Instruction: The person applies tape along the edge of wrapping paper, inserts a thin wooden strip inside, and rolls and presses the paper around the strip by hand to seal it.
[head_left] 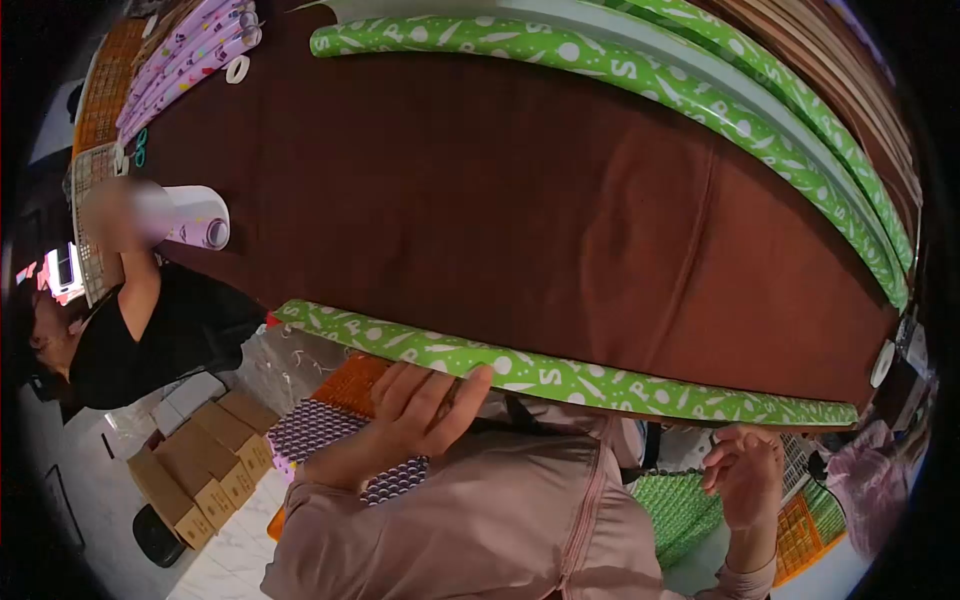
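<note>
A long green roll of printed wrapping paper (pixel 550 376) lies along the table's near edge, with white letters and shapes on it. My left hand (pixel 425 405) rests against its near side, left of the middle, fingers spread and thumb apart. Lower right, my right hand (pixel 745 470) hovers just off the table edge below the roll's right part. Its fingers are loosely bent and apart, with nothing seen in them.
Brown cloth covers the table (pixel 430 200). More green rolls (pixel 600 65) lie along the far side, with purple rolls (pixel 190 60) at far left. A co-worker's arm (pixel 138 285) reaches a purple-patterned roll (pixel 210 232). Cardboard boxes (pixel 200 465) stand on the floor.
</note>
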